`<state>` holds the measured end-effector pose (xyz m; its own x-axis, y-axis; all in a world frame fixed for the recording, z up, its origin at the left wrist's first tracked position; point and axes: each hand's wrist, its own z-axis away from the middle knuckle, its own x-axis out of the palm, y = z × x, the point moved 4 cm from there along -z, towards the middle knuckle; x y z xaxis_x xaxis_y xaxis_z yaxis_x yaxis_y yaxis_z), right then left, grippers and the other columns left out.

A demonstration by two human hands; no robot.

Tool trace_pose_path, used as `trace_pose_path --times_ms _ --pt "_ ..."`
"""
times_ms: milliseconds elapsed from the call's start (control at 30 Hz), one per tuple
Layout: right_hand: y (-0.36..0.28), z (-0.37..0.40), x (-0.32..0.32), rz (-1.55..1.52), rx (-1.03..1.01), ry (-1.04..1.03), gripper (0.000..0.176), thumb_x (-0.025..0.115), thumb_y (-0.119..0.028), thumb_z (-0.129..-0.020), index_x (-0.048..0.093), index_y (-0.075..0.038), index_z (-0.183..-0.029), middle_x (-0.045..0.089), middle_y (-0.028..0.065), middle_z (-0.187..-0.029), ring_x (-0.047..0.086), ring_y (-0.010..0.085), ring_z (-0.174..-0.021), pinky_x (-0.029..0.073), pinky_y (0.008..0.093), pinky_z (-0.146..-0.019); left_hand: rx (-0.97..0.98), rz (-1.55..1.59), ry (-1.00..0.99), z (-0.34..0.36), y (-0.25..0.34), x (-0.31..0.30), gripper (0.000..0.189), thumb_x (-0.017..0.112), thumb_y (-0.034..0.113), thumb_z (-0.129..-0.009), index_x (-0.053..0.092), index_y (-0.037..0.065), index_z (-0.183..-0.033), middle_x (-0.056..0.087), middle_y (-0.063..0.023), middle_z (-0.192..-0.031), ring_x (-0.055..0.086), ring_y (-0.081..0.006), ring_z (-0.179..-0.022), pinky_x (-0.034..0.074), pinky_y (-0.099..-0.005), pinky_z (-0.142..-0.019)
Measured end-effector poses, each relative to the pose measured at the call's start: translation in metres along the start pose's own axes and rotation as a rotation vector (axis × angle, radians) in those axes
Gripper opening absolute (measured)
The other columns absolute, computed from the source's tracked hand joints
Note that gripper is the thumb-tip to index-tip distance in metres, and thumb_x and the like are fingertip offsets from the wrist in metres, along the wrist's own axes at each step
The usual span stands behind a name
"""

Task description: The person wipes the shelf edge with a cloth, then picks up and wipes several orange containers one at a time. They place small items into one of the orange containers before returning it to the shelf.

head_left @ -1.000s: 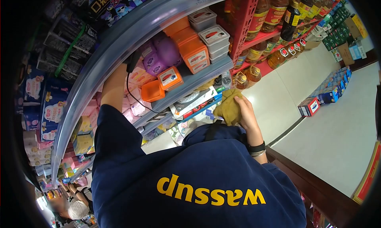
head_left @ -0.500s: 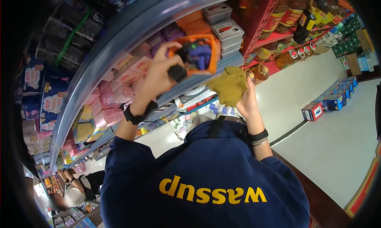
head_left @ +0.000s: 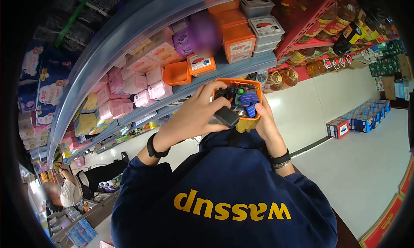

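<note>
Both my hands hold an orange plastic container (head_left: 260, 97) in front of my chest, its open top facing me. My left hand (head_left: 189, 114) grips its left side, fingers over the rim. A black rectangular object (head_left: 227, 117) sticks out under that hand's thumb. Inside lie a blue-and-purple striped bundle (head_left: 249, 100) and dark small items, partly covered by my fingers. My right hand (head_left: 268, 120) closes on the right side, thumb at the rim. Olive-green cloth (head_left: 246, 126) shows just below the container, near the right hand; the rest of it is hidden.
A shelf ahead carries an open orange container (head_left: 177, 73), lidded orange boxes (head_left: 239, 44), grey lidded boxes (head_left: 265, 30) and pink tissue packs (head_left: 134, 84). Oil bottles (head_left: 319, 69) stand on red shelving to the right. Cartons (head_left: 362, 118) line the floor. Another person (head_left: 71, 192) is at lower left.
The orange container has come down from near the shelf to my chest, and my right hand now holds it too. The olive cloth is now mostly hidden beneath it.
</note>
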<state>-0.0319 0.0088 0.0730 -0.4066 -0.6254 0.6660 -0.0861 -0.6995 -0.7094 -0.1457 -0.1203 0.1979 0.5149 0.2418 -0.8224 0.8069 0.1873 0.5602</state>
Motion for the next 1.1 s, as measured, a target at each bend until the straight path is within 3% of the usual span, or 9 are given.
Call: trace_pose_path --times_ms 67,200,400,500,833,933,1000,1033,1100 --pt "-0.001 0.000 -0.004 -0.003 0.022 -0.007 0.075 0.064 -0.026 -0.081 0.023 0.000 -0.139 0.045 0.0113 -0.127 0.044 0.0179 -0.116 0.035 0.0309 -0.098 -0.093 0.272 -0.105 0.005 -0.006 -0.004 0.031 0.076 0.018 -0.066 0.061 0.010 -0.092 0.041 -0.0126 -0.124 0.042 -0.0301 -0.117 0.039 -0.0387 -0.094" --pt "-0.004 -0.001 -0.001 0.043 0.026 -0.032 0.075 0.065 -0.027 -0.080 0.025 0.000 -0.138 0.045 0.0113 -0.127 0.045 0.0180 -0.115 0.036 0.0303 -0.097 -0.055 0.274 -0.104 0.005 -0.014 -0.005 0.036 0.077 0.020 -0.066 0.062 0.010 -0.097 0.041 -0.0109 -0.127 0.042 -0.0276 -0.117 0.038 -0.0373 -0.096" --pt "-0.007 0.000 0.011 0.217 -0.034 -0.075 0.074 0.068 -0.026 -0.079 0.029 0.000 -0.136 0.045 0.0111 -0.127 0.044 0.0177 -0.117 0.035 0.0304 -0.098 -0.106 0.093 0.242 0.001 -0.018 -0.006 0.035 0.075 0.024 -0.068 0.059 0.007 -0.094 0.045 -0.0093 -0.122 0.044 -0.0296 -0.116 0.038 -0.0380 -0.094" --pt "-0.007 0.001 0.012 0.178 -0.042 -0.038 0.074 0.068 -0.025 -0.078 0.029 0.000 -0.136 0.044 0.0107 -0.127 0.044 0.0176 -0.117 0.034 0.0306 -0.098 -0.196 0.252 0.164 0.001 -0.019 0.006 0.033 0.075 0.025 -0.068 0.058 0.008 -0.091 0.045 -0.0080 -0.122 0.044 -0.0304 -0.116 0.038 -0.0393 -0.094" --pt "-0.006 0.002 0.003 0.124 -0.087 0.009 0.077 0.067 -0.025 -0.078 0.027 0.000 -0.137 0.044 0.0108 -0.128 0.044 0.0175 -0.118 0.035 0.0302 -0.098 -0.116 0.092 0.062 0.001 -0.010 0.004 0.041 0.078 0.021 -0.064 0.056 0.010 -0.096 0.041 -0.0095 -0.128 0.039 -0.0312 -0.122 0.035 -0.0407 -0.098" --pt "-0.008 0.005 0.003 0.098 -0.108 0.012 0.079 0.068 -0.028 -0.077 0.025 0.001 -0.138 0.043 0.0110 -0.128 0.044 0.0182 -0.118 0.035 0.0302 -0.099 -0.123 0.263 0.073 0.003 -0.015 0.010 0.059 0.079 0.025 -0.061 0.052 0.012 -0.111 0.036 -0.0097 -0.133 0.034 -0.0307 -0.126 0.033 -0.0412 -0.101" --pt "-0.010 0.007 0.004 0.038 -0.109 0.014 0.083 0.068 -0.031 -0.075 0.025 0.001 -0.138 0.042 0.0115 -0.129 0.043 0.0193 -0.118 0.034 0.0307 -0.099 -0.174 0.538 0.165 0.007 -0.024 0.014 0.081 0.080 0.030 -0.061 0.039 0.012 -0.129 0.030 -0.0096 -0.138 0.029 -0.0268 -0.130 0.028 -0.0405 -0.104" --pt "-0.011 0.007 0.003 0.037 -0.110 0.017 0.083 0.068 -0.031 -0.075 0.025 0.001 -0.138 0.042 0.0115 -0.129 0.043 0.0193 -0.118 0.034 0.0307 -0.099 -0.173 0.538 0.161 0.008 -0.027 0.022 0.081 0.080 0.030 -0.061 0.039 0.012 -0.129 0.030 -0.0096 -0.138 0.029 -0.0268 -0.130 0.028 -0.0405 -0.104" --pt "-0.015 0.006 0.002 0.101 -0.154 0.004 0.084 0.069 -0.033 -0.074 0.025 0.001 -0.138 0.041 0.0122 -0.130 0.042 0.0203 -0.119 0.033 0.0316 -0.100 -0.352 0.987 0.245 0.012 -0.035 0.043 0.088 0.076 0.025 -0.068 0.026 0.011 -0.138 0.028 -0.0141 -0.139 0.032 -0.0253 -0.128 0.031 -0.0396 -0.102"
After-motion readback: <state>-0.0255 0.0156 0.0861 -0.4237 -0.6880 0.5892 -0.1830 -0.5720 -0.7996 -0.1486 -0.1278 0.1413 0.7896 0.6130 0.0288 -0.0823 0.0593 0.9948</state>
